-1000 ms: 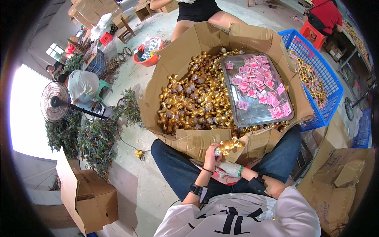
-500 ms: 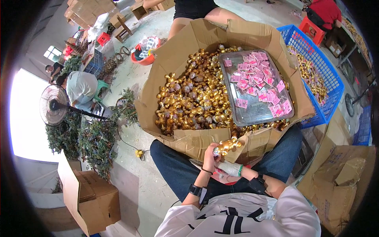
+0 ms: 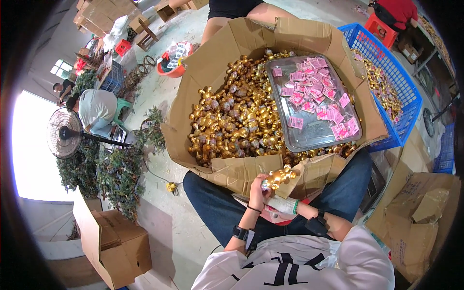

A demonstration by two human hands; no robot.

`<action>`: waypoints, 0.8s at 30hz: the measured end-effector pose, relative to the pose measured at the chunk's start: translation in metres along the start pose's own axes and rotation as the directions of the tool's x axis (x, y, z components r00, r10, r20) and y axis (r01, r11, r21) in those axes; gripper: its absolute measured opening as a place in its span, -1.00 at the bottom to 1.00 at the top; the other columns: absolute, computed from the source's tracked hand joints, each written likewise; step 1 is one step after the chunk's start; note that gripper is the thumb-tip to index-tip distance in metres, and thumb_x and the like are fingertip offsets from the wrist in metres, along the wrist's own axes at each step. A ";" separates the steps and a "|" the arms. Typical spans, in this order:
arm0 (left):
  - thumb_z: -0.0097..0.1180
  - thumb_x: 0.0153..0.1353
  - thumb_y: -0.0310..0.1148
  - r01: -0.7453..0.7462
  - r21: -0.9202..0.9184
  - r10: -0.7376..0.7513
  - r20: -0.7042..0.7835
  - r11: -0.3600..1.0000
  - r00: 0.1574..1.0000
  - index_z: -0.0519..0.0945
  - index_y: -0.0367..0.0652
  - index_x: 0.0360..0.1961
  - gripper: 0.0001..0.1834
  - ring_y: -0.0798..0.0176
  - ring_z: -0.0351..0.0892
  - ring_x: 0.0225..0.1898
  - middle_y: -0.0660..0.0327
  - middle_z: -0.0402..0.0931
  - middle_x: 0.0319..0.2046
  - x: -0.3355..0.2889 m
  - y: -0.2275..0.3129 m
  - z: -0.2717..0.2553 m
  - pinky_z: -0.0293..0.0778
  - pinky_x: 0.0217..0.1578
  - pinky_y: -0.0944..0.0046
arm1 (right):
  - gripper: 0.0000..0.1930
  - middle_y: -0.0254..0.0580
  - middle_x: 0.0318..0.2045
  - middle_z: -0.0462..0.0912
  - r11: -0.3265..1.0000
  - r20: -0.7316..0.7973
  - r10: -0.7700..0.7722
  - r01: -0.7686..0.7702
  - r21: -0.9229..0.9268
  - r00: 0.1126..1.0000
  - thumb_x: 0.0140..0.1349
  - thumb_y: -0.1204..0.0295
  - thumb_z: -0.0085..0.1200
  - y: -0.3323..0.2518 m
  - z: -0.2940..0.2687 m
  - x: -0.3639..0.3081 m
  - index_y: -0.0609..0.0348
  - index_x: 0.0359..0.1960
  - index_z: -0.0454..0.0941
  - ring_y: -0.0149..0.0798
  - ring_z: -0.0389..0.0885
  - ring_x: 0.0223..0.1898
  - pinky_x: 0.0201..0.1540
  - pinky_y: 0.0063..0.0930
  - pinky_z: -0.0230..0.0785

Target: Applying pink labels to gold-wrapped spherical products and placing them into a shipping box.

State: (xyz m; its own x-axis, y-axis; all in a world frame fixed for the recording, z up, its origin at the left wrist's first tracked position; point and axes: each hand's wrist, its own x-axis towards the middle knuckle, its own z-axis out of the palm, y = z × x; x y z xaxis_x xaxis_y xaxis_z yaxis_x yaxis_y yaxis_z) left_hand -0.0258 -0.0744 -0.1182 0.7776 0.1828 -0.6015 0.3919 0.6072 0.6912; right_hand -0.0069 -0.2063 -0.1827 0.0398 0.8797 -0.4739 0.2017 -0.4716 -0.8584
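In my left hand (image 3: 257,192), closed fingers grip a shiny gold bear-shaped figure (image 3: 281,177) with a silvery, clear-wrapped end. It is held over the near edge of a big cardboard box (image 3: 246,171). A white knitted glove with a green cuff covers my right hand (image 3: 282,205), which lies just below and against the left; its fingers are hidden. Inside the box is a heap of similar gold figures (image 3: 237,111). A clear plastic tray (image 3: 295,140) rests on the heap, holding many small pink cards (image 3: 319,87).
A blue plastic basket (image 3: 411,123) with more gold pieces stands right of the box. A standing fan (image 3: 65,132), leafy bundles (image 3: 118,174) and an open carton (image 3: 128,251) are at left. Another person's legs (image 3: 270,10) are beyond the box. Flattened cardboard (image 3: 411,217) lies at right.
The view has shifted slightly. My hands and the gold figure stay in nearly the same position over the box edge.
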 end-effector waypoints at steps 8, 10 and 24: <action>-0.25 0.27 -0.11 0.022 0.019 -0.023 0.020 1.000 1.000 0.44 -0.13 -0.27 -0.66 0.44 0.24 -0.70 0.26 0.42 -0.55 0.001 -0.002 -0.002 0.07 -0.74 0.46 | -0.72 -0.05 -0.02 0.44 0.825 -0.332 -0.445 0.236 -0.514 0.832 0.35 0.26 -0.31 0.033 0.026 0.008 0.04 -0.04 0.37 -0.02 0.42 -0.03 0.03 -0.22 0.28; -0.27 0.29 -0.09 0.041 -0.039 -0.041 -0.007 0.998 0.999 0.45 -0.15 -0.26 -0.63 0.45 0.23 -0.72 0.28 0.40 -0.58 -0.001 -0.001 -0.001 0.08 -0.75 0.46 | -0.70 -0.05 0.03 0.42 0.779 -0.286 -0.427 0.189 -0.597 0.858 0.35 0.25 -0.31 0.024 0.025 0.007 0.02 0.01 0.37 -0.01 0.41 0.01 0.04 -0.21 0.27; -0.37 0.33 -0.11 -0.036 0.020 0.036 0.001 0.999 0.999 0.44 -0.16 -0.26 -0.60 0.42 0.26 -0.77 0.31 0.35 -0.68 -0.007 0.002 0.004 0.12 -0.78 0.44 | -0.84 -0.25 -0.48 0.53 0.426 -0.397 -0.829 0.904 0.005 0.393 0.21 0.39 0.00 -0.180 -0.034 -0.149 0.13 -0.24 0.55 -0.15 0.53 -0.43 -0.35 -0.29 0.37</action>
State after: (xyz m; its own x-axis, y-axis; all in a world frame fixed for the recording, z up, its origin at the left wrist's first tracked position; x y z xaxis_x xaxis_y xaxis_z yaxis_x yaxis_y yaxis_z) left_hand -0.0283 -0.0772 -0.1115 0.7917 0.2039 -0.5759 0.3734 0.5846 0.7203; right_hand -0.0159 -0.2504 0.0492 0.2370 0.7613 0.6035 0.1172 0.5943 -0.7957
